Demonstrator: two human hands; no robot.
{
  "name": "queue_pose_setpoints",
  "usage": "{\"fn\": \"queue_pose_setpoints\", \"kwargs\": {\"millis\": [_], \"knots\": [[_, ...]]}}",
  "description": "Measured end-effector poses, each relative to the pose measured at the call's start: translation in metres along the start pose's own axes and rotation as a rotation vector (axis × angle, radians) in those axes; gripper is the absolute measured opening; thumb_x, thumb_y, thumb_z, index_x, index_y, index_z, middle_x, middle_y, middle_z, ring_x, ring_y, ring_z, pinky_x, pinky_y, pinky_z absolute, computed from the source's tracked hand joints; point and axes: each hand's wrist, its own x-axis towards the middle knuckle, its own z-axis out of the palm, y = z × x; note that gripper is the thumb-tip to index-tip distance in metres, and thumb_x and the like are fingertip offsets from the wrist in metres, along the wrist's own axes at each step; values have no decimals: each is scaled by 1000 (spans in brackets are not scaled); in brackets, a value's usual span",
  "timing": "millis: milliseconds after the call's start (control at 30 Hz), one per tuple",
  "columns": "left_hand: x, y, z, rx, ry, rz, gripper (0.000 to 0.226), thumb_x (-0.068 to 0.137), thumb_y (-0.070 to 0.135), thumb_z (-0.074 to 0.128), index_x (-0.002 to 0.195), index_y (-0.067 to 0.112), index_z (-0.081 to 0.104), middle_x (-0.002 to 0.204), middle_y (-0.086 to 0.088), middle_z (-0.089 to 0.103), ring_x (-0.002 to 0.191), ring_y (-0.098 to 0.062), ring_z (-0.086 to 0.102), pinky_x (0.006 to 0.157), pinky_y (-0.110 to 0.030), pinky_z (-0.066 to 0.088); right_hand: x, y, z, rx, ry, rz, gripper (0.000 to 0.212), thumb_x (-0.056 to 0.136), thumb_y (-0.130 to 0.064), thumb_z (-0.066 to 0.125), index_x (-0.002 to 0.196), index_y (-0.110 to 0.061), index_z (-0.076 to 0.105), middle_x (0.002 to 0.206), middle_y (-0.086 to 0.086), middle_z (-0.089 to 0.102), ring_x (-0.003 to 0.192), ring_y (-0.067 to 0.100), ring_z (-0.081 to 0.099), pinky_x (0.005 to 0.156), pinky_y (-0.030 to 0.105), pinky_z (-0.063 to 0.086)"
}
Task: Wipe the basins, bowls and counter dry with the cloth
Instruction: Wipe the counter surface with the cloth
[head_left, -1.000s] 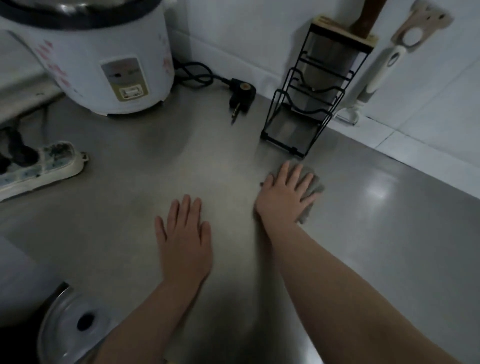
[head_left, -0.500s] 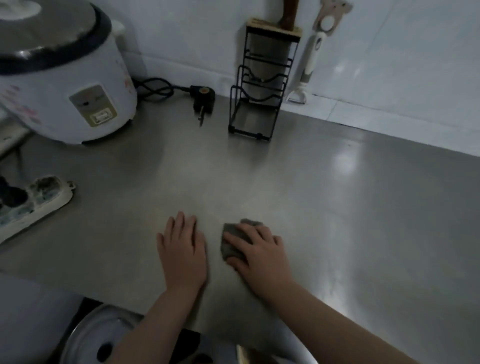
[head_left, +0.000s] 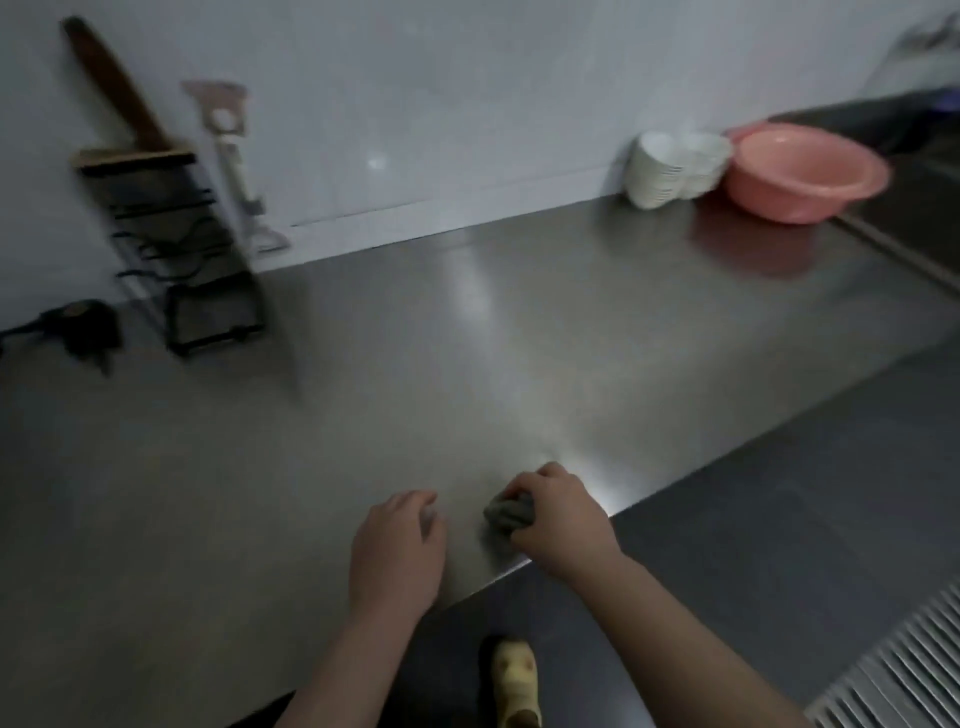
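Across the steel counter (head_left: 519, 338) we should wipe in overlapping strokes toward the pink basin (head_left: 802, 174) and white bowls (head_left: 670, 166), right hand (head_left: 558, 512) gripping the bunched cloth (head_left: 506, 512) at the front edge, left hand (head_left: 397, 551) loosely curled, empty.

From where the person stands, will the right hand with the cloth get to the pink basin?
Probably not without stepping right. The right hand grips the cloth at the counter's near edge; the pink basin sits far off by the wall, beside the bowls. The steel between is bare.
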Motion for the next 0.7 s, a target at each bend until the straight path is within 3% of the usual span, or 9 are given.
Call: {"fn": "queue_pose_setpoints", "kwargs": {"millis": [133, 267, 367, 567, 700], "knots": [[-4, 98, 30, -11, -178, 190, 36, 97, 30, 45, 131, 25, 54, 134, 5, 55, 123, -16, 48, 100, -27, 37, -53, 84, -49, 39, 188, 201, 37, 78, -29, 61, 114, -35, 60, 113, -8, 48, 110, 13, 47, 76, 29, 51], [-19, 201, 80, 27, -347, 424, 27, 96, 35, 45, 116, 29, 61, 116, 6, 63, 107, -16, 56, 88, -31, 45, -117, 174, -85, 104, 353, 405, 34, 79, -33, 61, 113, -39, 59, 111, -11, 47, 109, 11, 46, 73, 23, 46], [-33, 269, 126, 50, -423, 546, 30, 94, 39, 45, 117, 29, 60, 117, 7, 63, 107, -16, 57, 87, -30, 46, -159, 239, -100, 153, 461, 564, 36, 74, -33, 65, 109, -41, 61, 105, -13, 46, 108, 12, 47, 70, 21, 39], [-60, 387, 215, 124, -598, 679, 33, 96, 40, 45, 126, 30, 55, 125, 9, 58, 115, -11, 54, 96, -27, 42, -216, 364, -129, 179, 479, 766, 39, 75, -33, 61, 114, -39, 59, 112, -13, 50, 113, 12, 47, 71, 20, 34], [-60, 448, 263, 141, -643, 669, 31, 95, 41, 47, 124, 32, 55, 123, 11, 60, 114, -10, 55, 95, -26, 43, -239, 440, -155, 238, 516, 862, 36, 76, -33, 59, 112, -38, 60, 113, -13, 52, 113, 9, 48, 74, 21, 41]]}}
